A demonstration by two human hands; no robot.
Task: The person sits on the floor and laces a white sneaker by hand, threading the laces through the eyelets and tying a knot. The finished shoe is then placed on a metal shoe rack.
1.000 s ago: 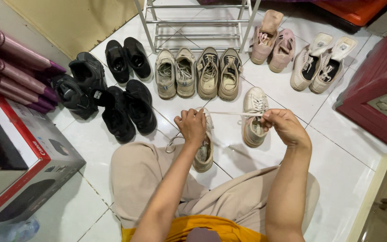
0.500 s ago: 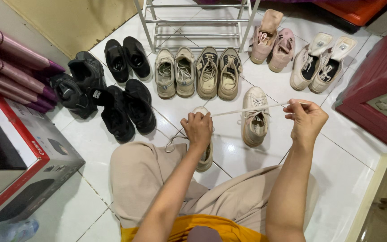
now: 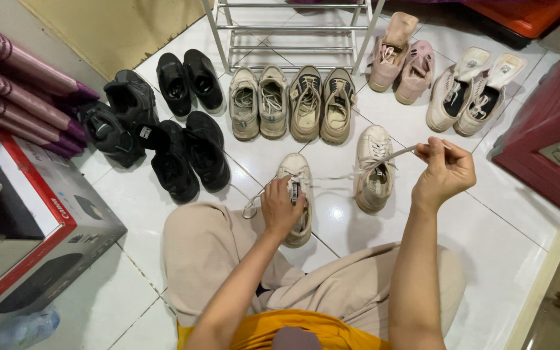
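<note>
A cream sneaker (image 3: 295,175) lies on the white tiled floor in front of my knees. My left hand (image 3: 281,209) rests on its rear half, gripping it. My right hand (image 3: 445,170) is raised to the right and pinches the end of a white shoelace (image 3: 393,154), which runs back toward the sneaker. The matching cream sneaker (image 3: 374,167) lies under the stretched lace, between my hands.
Black shoes (image 3: 186,152) are grouped at the left, beige pairs (image 3: 290,104) stand before a metal shoe rack (image 3: 293,26), and pink (image 3: 396,58) and white pairs (image 3: 474,91) lie at the right. A printer box (image 3: 27,227) sits at the left, red furniture (image 3: 546,129) at the right.
My left hand dropped from the lace onto the sneaker. My right hand pulled the lace out to the right and up.
</note>
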